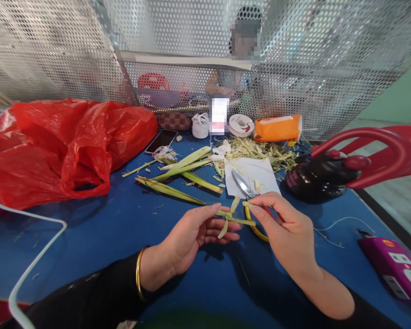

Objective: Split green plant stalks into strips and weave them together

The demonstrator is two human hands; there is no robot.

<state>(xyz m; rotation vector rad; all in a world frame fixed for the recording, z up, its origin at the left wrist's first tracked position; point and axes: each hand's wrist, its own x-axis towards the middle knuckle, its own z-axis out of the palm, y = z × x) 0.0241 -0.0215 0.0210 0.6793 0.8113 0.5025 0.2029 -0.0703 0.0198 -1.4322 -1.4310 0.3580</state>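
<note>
Between the thumb and fingers of my left hand (pixel 192 233), palm up, is a knotted piece of green leaf strips (pixel 229 216) with arms sticking out like a cross. My right hand (pixel 287 224) is closed in a pinch on a small pale leaf strip (pixel 247 204), just right of the knot. Scissors (pixel 242 183) with yellow and red handles lie under and behind my right hand, their blades on a white sheet of paper (pixel 265 171). Long green leaf stalks (pixel 173 189) lie beyond my left hand.
A red plastic bag (pixel 68 146) fills the left side. Leaf scraps (pixel 267 153), a ribbon spool (pixel 241 125), an orange packet (pixel 277 128) and a phone (pixel 161 141) lie at the back. On the right are a black jug (pixel 317 176) and a purple power strip (pixel 393 265). A person sits behind the perforated screen (pixel 178 32).
</note>
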